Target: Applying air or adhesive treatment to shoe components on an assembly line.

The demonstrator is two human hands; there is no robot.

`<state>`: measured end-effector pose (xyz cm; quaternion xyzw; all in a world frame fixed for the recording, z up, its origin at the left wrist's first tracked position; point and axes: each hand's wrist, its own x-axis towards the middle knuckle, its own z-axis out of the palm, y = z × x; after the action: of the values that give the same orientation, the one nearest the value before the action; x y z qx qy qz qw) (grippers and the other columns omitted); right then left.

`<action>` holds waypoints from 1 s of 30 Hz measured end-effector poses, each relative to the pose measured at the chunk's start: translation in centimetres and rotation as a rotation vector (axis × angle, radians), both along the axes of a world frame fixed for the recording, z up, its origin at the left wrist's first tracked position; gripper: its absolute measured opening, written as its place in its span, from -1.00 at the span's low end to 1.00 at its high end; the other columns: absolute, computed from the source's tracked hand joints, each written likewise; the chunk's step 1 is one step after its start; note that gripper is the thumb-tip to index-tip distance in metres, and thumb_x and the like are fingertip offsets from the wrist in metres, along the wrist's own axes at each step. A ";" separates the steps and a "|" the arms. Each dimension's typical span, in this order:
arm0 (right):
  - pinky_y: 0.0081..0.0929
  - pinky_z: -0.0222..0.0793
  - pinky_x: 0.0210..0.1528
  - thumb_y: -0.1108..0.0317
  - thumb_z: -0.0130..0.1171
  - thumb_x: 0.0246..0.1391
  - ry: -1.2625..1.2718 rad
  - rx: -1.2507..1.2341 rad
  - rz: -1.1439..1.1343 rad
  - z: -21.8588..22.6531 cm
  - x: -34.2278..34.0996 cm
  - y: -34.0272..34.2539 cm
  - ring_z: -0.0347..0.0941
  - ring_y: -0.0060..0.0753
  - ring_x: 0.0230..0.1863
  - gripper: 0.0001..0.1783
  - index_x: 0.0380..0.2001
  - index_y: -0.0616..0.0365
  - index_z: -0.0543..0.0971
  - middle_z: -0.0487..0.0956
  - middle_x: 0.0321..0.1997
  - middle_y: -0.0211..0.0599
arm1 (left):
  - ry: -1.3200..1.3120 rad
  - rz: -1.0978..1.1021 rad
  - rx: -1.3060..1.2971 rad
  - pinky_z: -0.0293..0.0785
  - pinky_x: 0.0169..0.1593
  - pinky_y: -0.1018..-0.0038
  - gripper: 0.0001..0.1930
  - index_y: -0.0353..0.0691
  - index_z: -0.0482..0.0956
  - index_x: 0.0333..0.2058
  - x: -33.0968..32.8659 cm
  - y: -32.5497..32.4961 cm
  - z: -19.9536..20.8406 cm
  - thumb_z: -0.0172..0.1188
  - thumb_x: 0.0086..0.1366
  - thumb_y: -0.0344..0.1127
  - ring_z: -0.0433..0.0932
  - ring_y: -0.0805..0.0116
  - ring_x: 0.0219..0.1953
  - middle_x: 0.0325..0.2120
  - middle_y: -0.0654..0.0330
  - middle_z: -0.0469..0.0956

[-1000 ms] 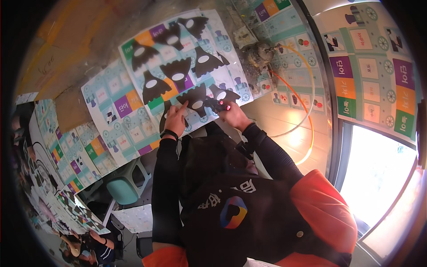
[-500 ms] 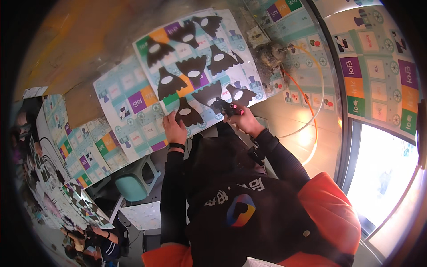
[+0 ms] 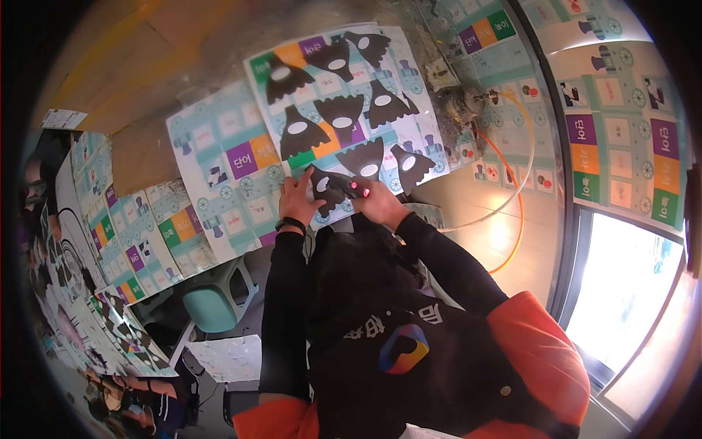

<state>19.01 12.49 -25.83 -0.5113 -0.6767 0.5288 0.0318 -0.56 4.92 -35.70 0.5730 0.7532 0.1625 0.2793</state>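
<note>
My left hand (image 3: 295,199) has its fingers and thumb at the edge of the nearest black flared piece (image 3: 324,192), which has a wavy hem and a pale oval. My right hand (image 3: 382,205) is closed around a small black tool (image 3: 356,187) with red-glowing spots, its exact kind unclear. The tool's front end reaches over that same piece and covers part of it; whether they touch is hidden. Several similar pieces lie beyond, among them one flared piece (image 3: 409,168) to the right, on a printed sheet (image 3: 281,132) with coloured blocks.
Another printed sheet (image 3: 212,157) lies to the left on the table. Orange tubing (image 3: 522,208) and a pale hose (image 3: 504,201) loop at the right. A green stool (image 3: 212,307) stands below the table edge. Another person (image 3: 157,402) works at lower left.
My right hand and the tool have moved left, from beside the neighbouring piece to over the nearest one. My left hand's thumb has come onto that piece. The view has shifted slightly.
</note>
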 end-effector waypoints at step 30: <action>-0.08 0.41 -0.09 0.36 0.06 -0.12 0.016 0.043 0.059 -1.4 -1.6 0.5 0.49 0.22 -0.15 -0.52 -0.04 0.18 0.53 0.57 -0.24 0.18 | -0.017 -0.019 -0.029 0.40 -0.02 0.24 0.07 0.29 0.20 0.30 -1.2 -0.4 0.1 0.57 -0.26 -0.24 0.34 0.10 -0.12 -0.19 0.16 0.29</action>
<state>17.45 13.02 -27.28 -0.4863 -0.7024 0.5187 0.0327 -1.75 4.53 -35.61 0.5747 0.7475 0.1538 0.2953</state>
